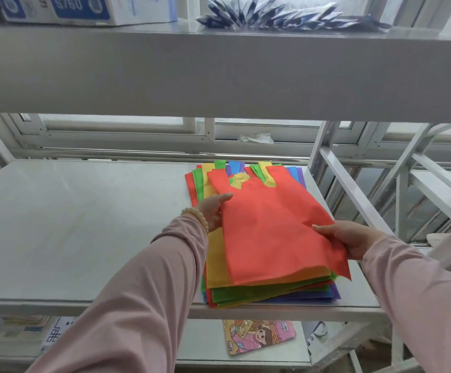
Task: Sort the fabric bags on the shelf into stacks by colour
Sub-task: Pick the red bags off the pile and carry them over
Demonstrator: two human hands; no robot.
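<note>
A mixed pile of fabric bags (246, 290) in yellow, green, red, blue and purple lies on the right part of the grey shelf (84, 224). On top is an orange-red bag (267, 224), its lower edge lifted slightly off the pile. My left hand (213, 211) grips its left edge, thumb on top. My right hand (351, 238) holds its right edge near the lower corner. Both sleeves are pink, and a bead bracelet sits on the left wrist.
The upper shelf board (219, 71) hangs close overhead, carrying white-and-blue boxes (84, 9) and dark blue packets (273, 17). White upright posts (324, 146) stand right of the pile. On the shelf below lie a cartoon picture board (256, 336) and papers (25, 332).
</note>
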